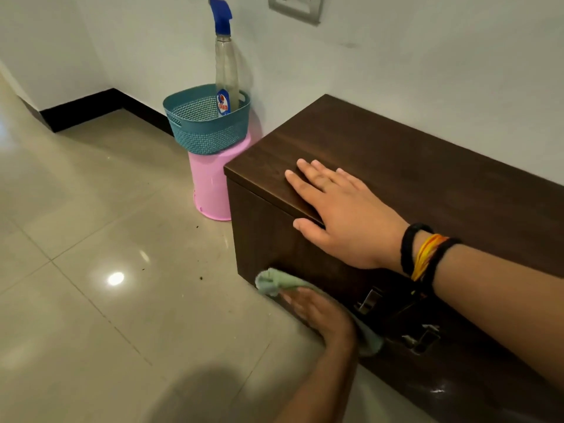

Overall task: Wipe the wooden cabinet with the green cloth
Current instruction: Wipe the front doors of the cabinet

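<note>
A low dark wooden cabinet (412, 166) stands against the white wall on the right. My right hand (341, 215) lies flat on its top near the front left corner, fingers spread, thumb over the front edge. My left hand (320, 315) presses the green cloth (270, 282) flat against the cabinet's front face, low down near the floor. Part of the cloth sticks out past the fingertips and part trails behind the palm. Metal handles (369, 300) show on the front just right of the cloth.
A teal perforated basket (201, 129) holding a spray bottle (226, 71) with a blue nozzle sits on an upturned pink bucket (207, 187), just left of the cabinet. Glossy beige floor tiles (106, 270) spread to the left, with a few dark crumbs.
</note>
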The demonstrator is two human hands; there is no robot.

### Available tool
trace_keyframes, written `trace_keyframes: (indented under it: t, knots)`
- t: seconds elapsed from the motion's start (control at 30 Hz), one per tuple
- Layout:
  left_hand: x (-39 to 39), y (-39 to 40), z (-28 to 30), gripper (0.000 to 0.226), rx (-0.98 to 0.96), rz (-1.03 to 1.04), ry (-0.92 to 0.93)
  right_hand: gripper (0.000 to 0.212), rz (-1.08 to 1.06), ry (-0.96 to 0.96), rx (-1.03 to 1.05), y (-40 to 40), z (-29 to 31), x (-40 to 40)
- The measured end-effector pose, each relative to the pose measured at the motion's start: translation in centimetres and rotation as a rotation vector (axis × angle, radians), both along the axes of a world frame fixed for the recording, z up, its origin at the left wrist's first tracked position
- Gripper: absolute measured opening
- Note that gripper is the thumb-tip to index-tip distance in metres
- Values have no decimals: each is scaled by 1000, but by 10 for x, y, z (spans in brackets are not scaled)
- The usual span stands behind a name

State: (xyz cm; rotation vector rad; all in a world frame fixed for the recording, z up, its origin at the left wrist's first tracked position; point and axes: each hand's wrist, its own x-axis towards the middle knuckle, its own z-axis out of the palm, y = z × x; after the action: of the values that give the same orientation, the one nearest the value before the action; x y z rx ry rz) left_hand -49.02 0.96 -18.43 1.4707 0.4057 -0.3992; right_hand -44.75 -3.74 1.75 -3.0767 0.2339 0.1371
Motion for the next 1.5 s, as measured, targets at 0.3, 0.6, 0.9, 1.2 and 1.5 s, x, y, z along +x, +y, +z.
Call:
trace_keyframes:
  t: [0.3,0.6,0.9,1.2,1.5]
  knots:
    - [19,5,-27,52,-10,28,84,73,3,-7,-18,2,-2,-1]
    - [69,5,-16,63,102,85,-489,70,86,-26,-78,9,-3,-5]
    - [-48,-10,-18,59,10,-6,-208,71,174,-2,-36,-2,-2,-37]
    - [-39,-16,-37,52,-51,101,43,67,153,-23,16,-16,-4,-80]
    - [118,13,11,59,12,199,-553,65,156,-48,5,-20,-7,-84]
